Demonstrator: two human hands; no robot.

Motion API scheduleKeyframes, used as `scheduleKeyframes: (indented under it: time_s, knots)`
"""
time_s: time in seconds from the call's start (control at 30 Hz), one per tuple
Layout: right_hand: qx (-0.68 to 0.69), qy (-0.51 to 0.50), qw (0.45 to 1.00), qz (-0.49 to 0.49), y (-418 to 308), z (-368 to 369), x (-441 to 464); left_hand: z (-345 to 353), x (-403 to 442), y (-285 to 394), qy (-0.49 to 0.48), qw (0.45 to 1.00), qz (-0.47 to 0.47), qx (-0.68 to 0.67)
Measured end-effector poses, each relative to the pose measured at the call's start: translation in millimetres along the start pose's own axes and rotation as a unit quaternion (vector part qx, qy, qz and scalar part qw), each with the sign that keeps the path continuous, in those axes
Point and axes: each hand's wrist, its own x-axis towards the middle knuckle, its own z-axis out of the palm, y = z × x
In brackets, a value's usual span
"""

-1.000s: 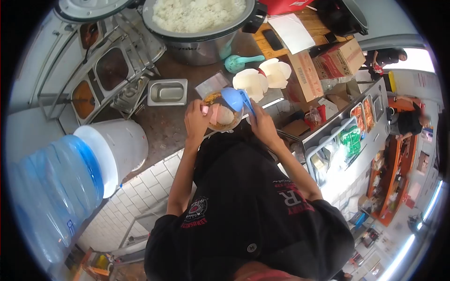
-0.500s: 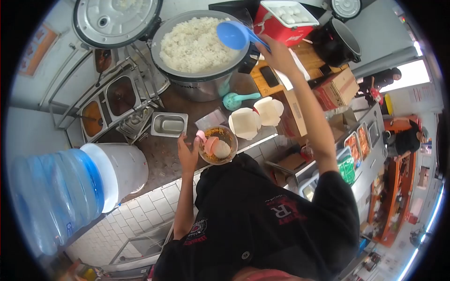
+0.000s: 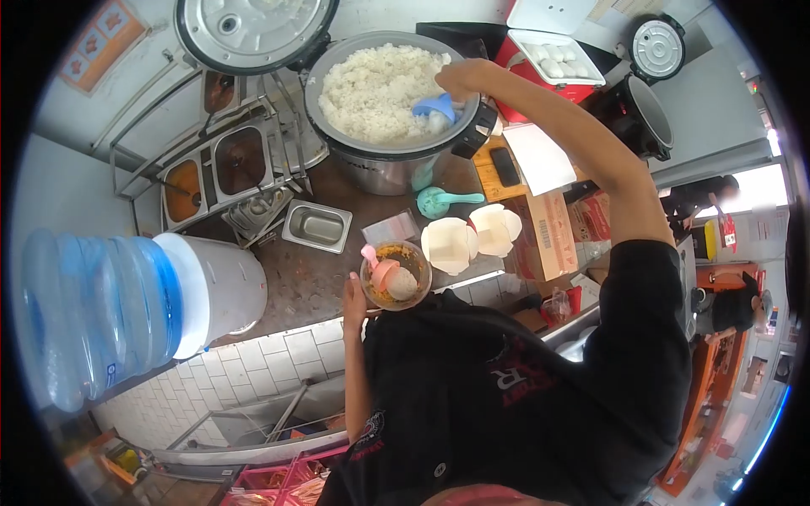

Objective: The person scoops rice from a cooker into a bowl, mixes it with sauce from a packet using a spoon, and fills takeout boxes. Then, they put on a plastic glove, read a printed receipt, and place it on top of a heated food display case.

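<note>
My right hand (image 3: pixel 461 78) is closed around the handle of a blue rice scoop (image 3: pixel 436 105), whose head is down in the white rice (image 3: pixel 371 93) at the right side of a large rice cooker (image 3: pixel 384 173). By the counter's front edge, my left hand (image 3: pixel 354 299) grips the left side of a clear plastic bowl (image 3: pixel 423 291). Inside the bowl are an orange-brown crumbly mix, a ball of rice (image 3: pixel 402 285) and a pink measuring scoop (image 3: pixel 384 271). Two open paper food boxes (image 3: pixel 447 246) stand right of the bowl. A turquoise scoop (image 3: pixel 434 202) lies behind them.
A steel pan (image 3: pixel 317 226) sits left of the bowl, near sauce trays (image 3: pixel 240 160) in a rack. Far right stand a red cooler (image 3: pixel 553 63) with white bundles and a black pot (image 3: pixel 633 114). A phone (image 3: pixel 504 166) lies on a board. Other people are at far right.
My right hand has lowered the blue scoop from above the cooker into the rice. My left hand, spread beside the bowl before, now holds its side.
</note>
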Motion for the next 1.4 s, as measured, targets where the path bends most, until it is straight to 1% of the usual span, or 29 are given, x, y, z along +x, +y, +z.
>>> scheduleKeyframes:
  time_s: [0.03, 0.1, 0.2, 0.3, 0.4, 0.47, 0.5, 0.6, 0.63, 0.67, 0.7, 0.8, 0.9, 1.0, 1.07, 1.1, 1.13, 1.2, 1.23, 1.3, 1.33, 1.4]
  knots:
    - [0.028, -0.008, 1.000, -0.003, -2, 0, -3, -3, -1, -1, -0.028, 0.999, -0.034, -0.028]
    - [0.084, -0.028, 0.996, -0.011, -7, 1, -11, -7, 2, -6, -0.034, 0.998, -0.034, -0.045]
    - [0.074, 0.040, 0.995, -0.049, -21, 10, 6, -6, 4, -10, -0.036, 0.997, -0.034, -0.065]
    - [0.046, 0.039, 0.994, -0.094, -32, -13, 13, -7, 4, -6, -0.035, 0.998, -0.021, -0.050]
    - [0.151, -0.035, 0.978, -0.136, -23, -37, 20, -13, 15, -12, -0.052, 0.998, -0.012, -0.036]
    - [0.244, -0.116, 0.958, -0.092, -10, -39, 34, -14, 9, -15, -0.048, 0.998, -0.020, -0.019]
    - [0.294, -0.158, 0.940, -0.067, -4, -32, 38, -17, 12, -29, -0.013, 1.000, 0.015, 0.012]
    - [0.388, -0.082, 0.916, -0.070, 16, -14, 33, -21, 46, -79, 0.082, 0.982, 0.131, 0.107]
    - [0.420, -0.073, 0.903, -0.048, 22, -11, 27, -21, 34, -64, 0.069, 0.989, 0.103, 0.075]
    - [0.450, -0.064, 0.890, -0.028, 27, -9, 19, -21, 12, -32, 0.057, 0.995, 0.076, 0.042]
    - [0.483, -0.055, 0.874, -0.005, 31, -5, 11, -22, -2, -14, 0.043, 0.998, 0.048, 0.012]
    - [0.527, -0.027, 0.850, -0.012, 43, 9, -9, -27, 17, -34, 0.019, 0.998, 0.040, -0.045]
    - [0.582, -0.017, 0.812, 0.035, 50, 30, -17, -19, 29, -37, 0.055, 0.981, 0.185, 0.013]
    - [0.619, 0.016, 0.785, 0.022, 51, 46, -25, -10, 35, -23, 0.082, 0.948, 0.295, 0.084]
    - [0.498, 0.094, 0.861, 0.035, 50, 56, -17, -4, 31, 0, 0.077, 0.949, 0.292, 0.095]
    - [0.433, 0.132, 0.891, 0.042, 50, 64, -12, -1, 29, 6, 0.074, 0.948, 0.291, 0.102]
    - [0.382, 0.165, 0.909, 0.007, 52, 78, -3, 1, 30, 5, 0.054, 0.954, 0.280, 0.088]
    - [0.269, 0.233, 0.933, -0.060, 55, 96, 12, 4, 36, 8, 0.013, 0.962, 0.265, 0.057]
    - [0.235, 0.267, 0.931, -0.075, 41, 90, 7, 5, 40, 6, 0.005, 0.960, 0.273, 0.058]
    - [0.163, 0.271, 0.946, -0.066, 16, 75, -10, 8, 44, -6, -0.010, 0.957, 0.283, 0.058]
    - [0.128, 0.272, 0.952, -0.061, 7, 69, -14, 10, 47, -12, -0.002, 0.953, 0.298, 0.045]
    - [0.101, 0.244, 0.960, -0.089, -8, 62, -12, 14, 48, -21, 0.011, 0.944, 0.330, 0.020]
